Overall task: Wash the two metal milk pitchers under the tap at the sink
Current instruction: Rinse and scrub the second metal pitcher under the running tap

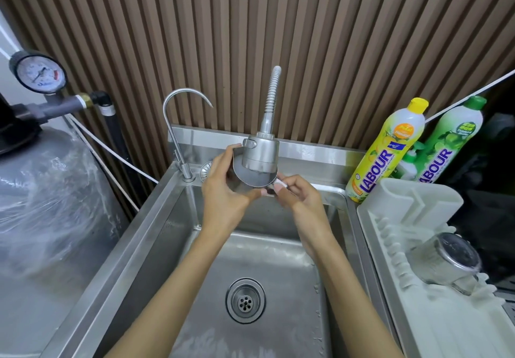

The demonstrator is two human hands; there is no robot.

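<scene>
Pitcher (250,180) held up over sink (156,235), right under tap head (260,154). Mouth tilted up twd camera, rim just below spray face; touching or not, cannot tell.

L hand (223,190) wrapped round pitcher body from the left: fingers curled behind the wall, one fingertip up beside tap head, thumb laid across low front edge.

R hand (296,193) at pitcher's right rim: thumb + forefingers pinched together on the edge. Small white bit at the tips, cannot tell what. Other fingers tucked under, not readable. Both forearms reaching in over the basin.

Second pitcher (446,260) lying on its side on white drying rack (418,207), right of sink, well apart from both hands.

Drain (245,300) in basin floor, below the arms. Slim gooseneck tap (178,123) at back-left corner of sink deck. Yellow bottle (387,148) + green bottle (448,140), both marked LABOUR, side by side behind the rack against slatted wall (334,37). Pressure gauge (37,72) on pipework far left, above grey tank (41,204) wrapped in clear plastic.
</scene>
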